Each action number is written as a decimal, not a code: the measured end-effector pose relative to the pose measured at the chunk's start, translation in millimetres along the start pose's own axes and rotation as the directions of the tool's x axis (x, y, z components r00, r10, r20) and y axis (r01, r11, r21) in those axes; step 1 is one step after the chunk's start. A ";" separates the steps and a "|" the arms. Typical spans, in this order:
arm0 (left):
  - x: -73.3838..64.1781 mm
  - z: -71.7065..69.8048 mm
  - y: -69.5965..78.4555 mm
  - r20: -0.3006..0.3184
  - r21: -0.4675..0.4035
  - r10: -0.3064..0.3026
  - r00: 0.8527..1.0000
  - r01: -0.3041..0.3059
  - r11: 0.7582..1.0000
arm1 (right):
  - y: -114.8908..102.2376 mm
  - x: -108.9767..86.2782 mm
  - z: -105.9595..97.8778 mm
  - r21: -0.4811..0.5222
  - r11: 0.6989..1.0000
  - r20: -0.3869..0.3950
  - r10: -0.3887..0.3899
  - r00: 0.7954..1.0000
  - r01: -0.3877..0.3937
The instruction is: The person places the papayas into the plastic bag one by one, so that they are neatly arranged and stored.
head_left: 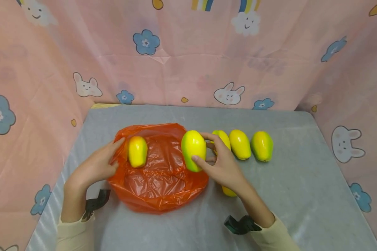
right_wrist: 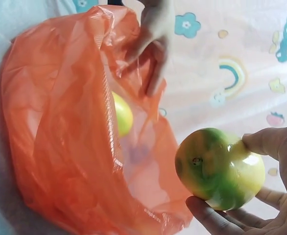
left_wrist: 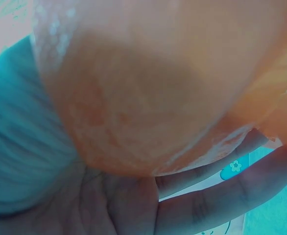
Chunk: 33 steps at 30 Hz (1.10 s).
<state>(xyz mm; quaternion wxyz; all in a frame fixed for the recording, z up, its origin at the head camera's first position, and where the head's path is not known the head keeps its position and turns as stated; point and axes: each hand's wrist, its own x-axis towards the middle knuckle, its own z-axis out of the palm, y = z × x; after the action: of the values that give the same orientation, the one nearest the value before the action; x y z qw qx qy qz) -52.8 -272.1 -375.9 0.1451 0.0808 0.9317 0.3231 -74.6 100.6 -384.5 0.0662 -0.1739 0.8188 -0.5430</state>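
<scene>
While the right hand [head_left: 224, 164] held a glossy yellow-green papaya-shaped fruit [head_left: 193, 148] near the middle of the frame, the left hand [head_left: 95, 165] rested at the left rim of an orange-red plastic bag [head_left: 158, 206]. The right hand pinched its fruit from the right side, thumb on the near face and fingertips round the far side; in the right wrist view a small brown mark showed on the fruit's greener end. From the head view the fruit overlapped the bag's right rim — whether the two touched, I cannot tell.

The left hand's fingers were spread and fairly straight against the plastic, and in the left wrist view orange film covered much of the palm. The bag lay left of centre with its mouth wide, and a smaller-looking yellow fruit [head_left: 137, 151], tinged orange at its top, lay inside toward the left.

Right of the bag, a partly hidden fruit [head_left: 221, 135] showed behind the right hand, with a middle fruit [head_left: 239, 144] beside it and a greener-edged fruit [head_left: 262, 146] farthest right. Another bit of yellow fruit [head_left: 229, 191] peeked out below the right hand. All this sat on a grey table covering [head_left: 304, 195], with a pink printed curtain [head_left: 182, 69] across the upper frame — rabbits, clouds and blue flowers — and cream sleeves [head_left: 74, 235] at the bottom.
</scene>
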 end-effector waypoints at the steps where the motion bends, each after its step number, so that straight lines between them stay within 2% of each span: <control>1: -0.2 0.2 0.0 -0.001 0.002 0.001 1.000 -0.001 1.000 | -1.5 1.7 1.3 -0.005 1.000 0.005 -0.005 1.000 0.005; 4: -0.7 0.8 0.3 -0.003 0.003 0.005 1.000 -0.005 1.000 | -4.6 6.7 4.8 -0.006 1.000 0.016 -0.010 1.000 0.010; 12: -0.6 0.4 2.4 -0.012 0.054 0.022 1.000 -0.021 0.998 | -11.1 20.7 13.8 -0.085 0.996 0.063 -0.033 0.997 0.038; 26: -2.0 1.1 3.8 -0.002 0.044 0.007 1.000 -0.007 0.999 | -22.0 44.5 41.1 -0.143 0.988 0.167 -0.040 0.985 0.064; 33: 1.4 2.3 4.7 -0.002 0.073 0.017 1.000 -0.016 0.997 | -23.3 56.9 53.0 -0.207 0.973 0.183 -0.060 0.981 0.098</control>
<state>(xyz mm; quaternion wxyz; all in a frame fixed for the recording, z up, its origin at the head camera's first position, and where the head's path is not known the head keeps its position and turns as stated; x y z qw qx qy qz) -53.2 -266.8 -375.0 0.1381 0.0932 0.9423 0.2903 -106.8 26.2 -379.9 0.0974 -0.2598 0.8562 -0.4358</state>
